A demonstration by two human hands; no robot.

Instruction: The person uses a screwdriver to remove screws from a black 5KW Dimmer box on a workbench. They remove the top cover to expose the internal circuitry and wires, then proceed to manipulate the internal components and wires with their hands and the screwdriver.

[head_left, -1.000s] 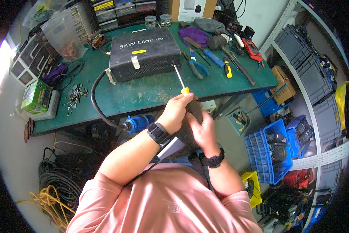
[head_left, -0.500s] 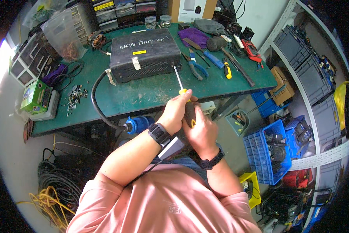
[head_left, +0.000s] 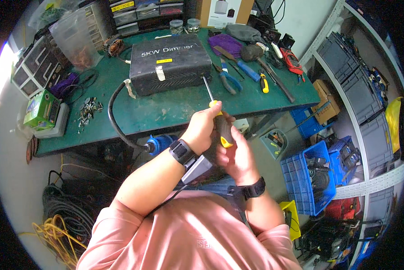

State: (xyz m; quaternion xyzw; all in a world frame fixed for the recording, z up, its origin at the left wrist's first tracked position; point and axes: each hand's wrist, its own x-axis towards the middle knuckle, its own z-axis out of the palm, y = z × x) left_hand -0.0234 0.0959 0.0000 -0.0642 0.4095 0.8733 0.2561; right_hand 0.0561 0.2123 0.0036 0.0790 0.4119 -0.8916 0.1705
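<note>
My left hand is closed around the front of a screwdriver with a black and yellow handle, thumb on the yellow collar. Its steel shaft reaches to the lower right corner of a black metal box, where the tip meets the front face near the side edge. Right beside the handle's butt end, my right hand is open, with thumb and fingers apart and slightly blurred. A thick black cable leaves the box's left side and hangs over the table edge to a blue plug.
Pliers, a hammer and a yellow-black screwdriver lie right of the box on the green table. Loose screws and a green carton are at the left. Blue crates stand on the floor at right.
My right hand has loosened from the screwdriver handle and drawn slightly back and down, uncovering the handle's end. My left hand keeps its hold, with the tip still at the box.
</note>
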